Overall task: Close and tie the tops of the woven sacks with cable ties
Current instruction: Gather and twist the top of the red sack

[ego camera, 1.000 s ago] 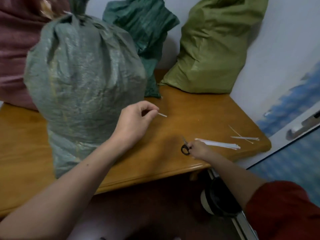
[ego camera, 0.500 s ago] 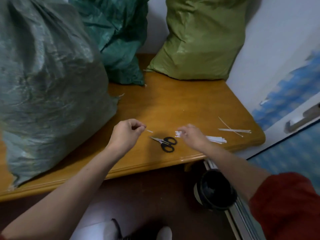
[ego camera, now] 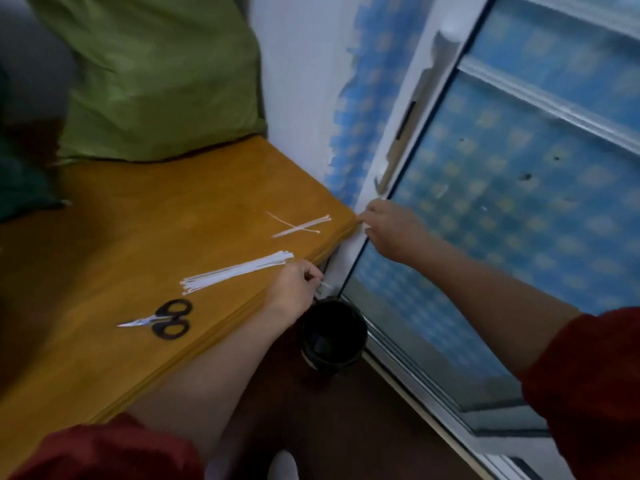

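My left hand [ego camera: 294, 291] pinches a short white cable-tie offcut [ego camera: 323, 285] just past the table's front edge, above a black bin [ego camera: 332, 336]. My right hand [ego camera: 391, 230] is at the table's right corner with its fingers curled against the edge; blur hides whether it holds anything. A bundle of white cable ties [ego camera: 235, 271] lies on the table beside my left hand, and two loose ties [ego camera: 301, 225] lie crossed further back. An olive-green woven sack [ego camera: 156, 81] stands at the back against the wall. A dark green sack [ego camera: 20, 188] shows at the left edge.
Black-handled scissors [ego camera: 162, 320] lie on the orange wooden table [ego camera: 138, 220] near its front edge. A sliding door [ego camera: 519, 202] with blue patterned film runs along the right. The floor below is dark brown.
The view swung right, so the big grey-green sack left the frame. My left hand carried the offcut from over the table to above the bin. My right hand moved from the ties to the table corner.
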